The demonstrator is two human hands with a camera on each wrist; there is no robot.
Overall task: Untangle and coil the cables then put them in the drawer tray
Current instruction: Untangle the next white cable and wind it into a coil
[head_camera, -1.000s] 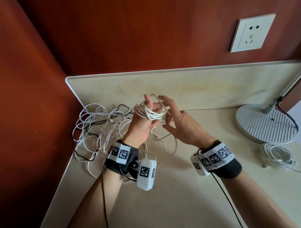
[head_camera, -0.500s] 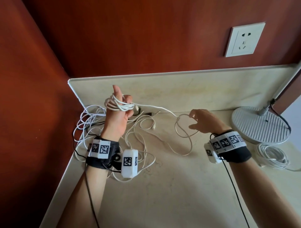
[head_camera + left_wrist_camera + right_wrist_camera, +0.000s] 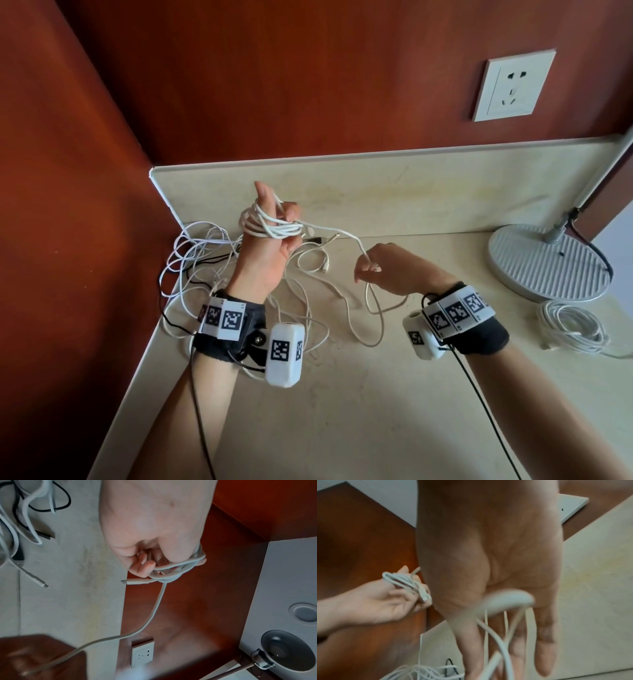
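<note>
Cables first: I see the countertop (image 3: 359, 411) carrying a loose tangle of white and black cables (image 3: 202, 260), heaped in its back left corner where the beige upstand meets the red-brown wall. Against that same countertop, at its far right, stands a round ribbed lamp base (image 3: 544, 263), and just in front of the base lies a coiled white cable (image 3: 572, 329) on its own, well apart from the tangle. A wall socket (image 3: 510, 85) sits on the wall above the countertop's back right stretch. My left hand (image 3: 263, 253) is raised above the countertop near the tangle, thumb up, fingers curled round a white cable coil (image 3: 270, 224) wound several turns about the hand; from the left wrist view I see a plug end (image 3: 135, 581) poking out beside the curled fingertips. From that coil one strand runs taut across to my right hand (image 3: 397, 270), which hovers over the middle of the countertop and pinches the strand between thumb and fingertips; below the pinch the white cable's slack (image 3: 370, 318) droops in loops onto the countertop. Near the tangle, between my two hands, a black plug (image 3: 317, 240) lies flat on the countertop.
</note>
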